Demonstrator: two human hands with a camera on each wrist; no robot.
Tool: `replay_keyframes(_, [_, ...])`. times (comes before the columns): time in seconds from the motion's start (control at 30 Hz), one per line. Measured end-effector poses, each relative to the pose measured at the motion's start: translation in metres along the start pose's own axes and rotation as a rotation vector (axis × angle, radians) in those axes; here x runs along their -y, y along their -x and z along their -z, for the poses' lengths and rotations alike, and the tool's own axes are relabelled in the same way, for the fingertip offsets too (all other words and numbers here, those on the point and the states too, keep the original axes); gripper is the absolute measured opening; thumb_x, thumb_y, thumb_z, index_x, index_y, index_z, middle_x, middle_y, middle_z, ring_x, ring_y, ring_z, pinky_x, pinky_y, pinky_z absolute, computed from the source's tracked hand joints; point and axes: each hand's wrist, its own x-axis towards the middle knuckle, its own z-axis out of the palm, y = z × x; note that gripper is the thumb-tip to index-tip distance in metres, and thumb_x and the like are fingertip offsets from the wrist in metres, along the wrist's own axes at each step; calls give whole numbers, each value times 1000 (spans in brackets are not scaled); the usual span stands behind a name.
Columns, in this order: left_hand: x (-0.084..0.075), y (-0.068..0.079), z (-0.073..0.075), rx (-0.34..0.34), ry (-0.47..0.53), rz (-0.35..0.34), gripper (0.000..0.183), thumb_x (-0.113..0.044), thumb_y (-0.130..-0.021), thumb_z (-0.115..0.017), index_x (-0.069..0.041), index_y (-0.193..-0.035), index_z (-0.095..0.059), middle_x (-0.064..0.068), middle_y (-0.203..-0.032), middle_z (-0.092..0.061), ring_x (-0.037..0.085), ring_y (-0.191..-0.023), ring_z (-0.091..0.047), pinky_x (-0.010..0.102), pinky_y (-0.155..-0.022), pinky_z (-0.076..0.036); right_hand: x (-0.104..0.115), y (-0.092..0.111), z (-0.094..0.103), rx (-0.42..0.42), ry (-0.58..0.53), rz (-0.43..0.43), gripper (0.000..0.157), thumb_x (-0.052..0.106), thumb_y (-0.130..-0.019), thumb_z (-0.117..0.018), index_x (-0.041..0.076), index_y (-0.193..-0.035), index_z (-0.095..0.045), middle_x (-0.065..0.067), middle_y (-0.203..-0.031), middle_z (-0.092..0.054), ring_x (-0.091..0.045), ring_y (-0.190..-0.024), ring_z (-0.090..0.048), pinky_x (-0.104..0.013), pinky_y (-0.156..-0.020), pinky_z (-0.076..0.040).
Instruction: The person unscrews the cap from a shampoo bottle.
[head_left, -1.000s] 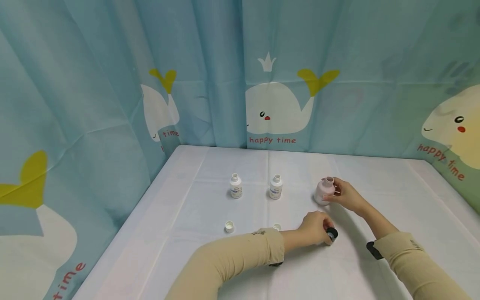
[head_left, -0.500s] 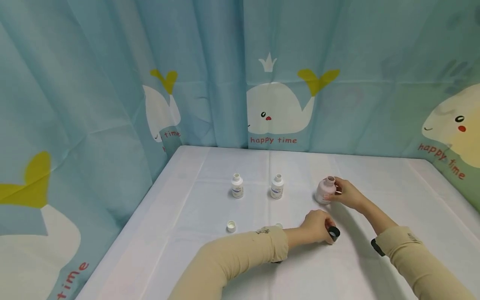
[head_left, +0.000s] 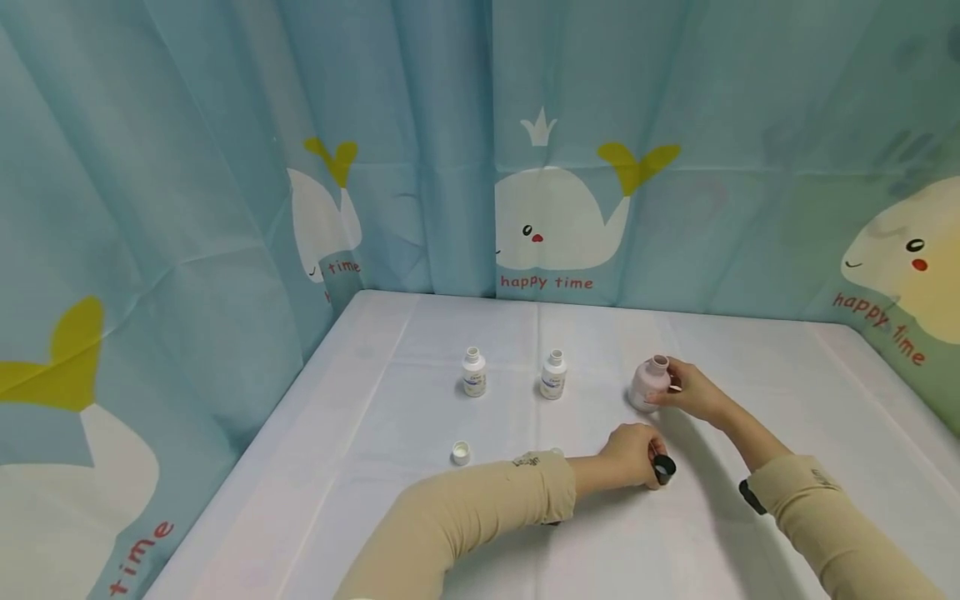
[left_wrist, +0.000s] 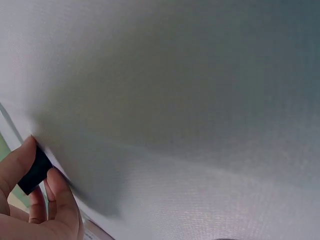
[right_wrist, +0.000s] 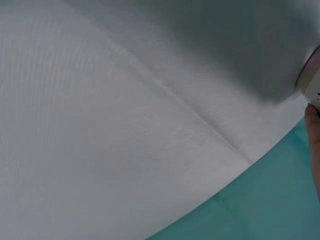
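In the head view my left hand [head_left: 632,455] pinches a black bottle cap [head_left: 664,469] low over the table, its open side facing up and outward. The left wrist view shows the same cap [left_wrist: 35,171] between thumb and fingertips. My right hand [head_left: 693,392] grips a pale pink bottle [head_left: 645,387] by its side, thumb at the front and fingers around the back. That bottle is uncapped and tilts a little, its mouth uppermost. Only an edge of the bottle [right_wrist: 312,82] and a finger appear in the right wrist view.
Two small white bottles [head_left: 474,375] [head_left: 553,377] stand uncapped to the left of the pink one. A white cap [head_left: 461,452] lies nearer me, and another white cap [head_left: 557,451] peeks out behind my left sleeve. The white-covered table [head_left: 390,517] ends at a blue curtain [head_left: 420,208].
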Motion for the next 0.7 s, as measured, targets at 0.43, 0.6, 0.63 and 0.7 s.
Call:
replay_keyframes(0.43, [-1, -1, 2, 29, -65, 28, 33, -13, -61, -88, -15, -89, -71, -8, -75, -68, -3, -65, -53, 4, -59, -33, 1, -1, 3, 72, -82, -77, 73, 8, -86, -67, -17, -137, -23, -38, -131, -39, -50, -117, -47, -35, -88, -51])
replay_keyframes(0.6, [-2, 1, 2, 59, -97, 38, 40, -24, -63, -88, -17, -99, -72, -11, -81, -69, -5, -71, -55, 4, -62, -35, -4, 7, 2, 59, -77, -105, 77, 8, -85, -68, -14, -140, -18, -40, -135, -31, -55, -118, -44, -50, -91, -49])
replay_keyframes(0.63, [-1, 2, 1, 56, -97, 39, 42, -25, -64, -88, -17, -102, -71, -11, -82, -69, -5, -71, -55, 4, -63, -35, -5, 8, 1, 53, -73, -112, 77, 9, -85, -68, -14, -139, -19, -41, -136, -30, -55, -118, -44, -50, -91, -50])
replay_keyframes(0.7, [3, 4, 1, 45, -95, 38, 44, -28, -65, -87, -17, -105, -71, -11, -81, -69, -4, -71, -54, 4, -63, -35, -6, 10, 0, 42, -66, -122, 75, 8, -84, -69, -14, -138, -21, -41, -135, -30, -55, -118, -45, -48, -90, -51])
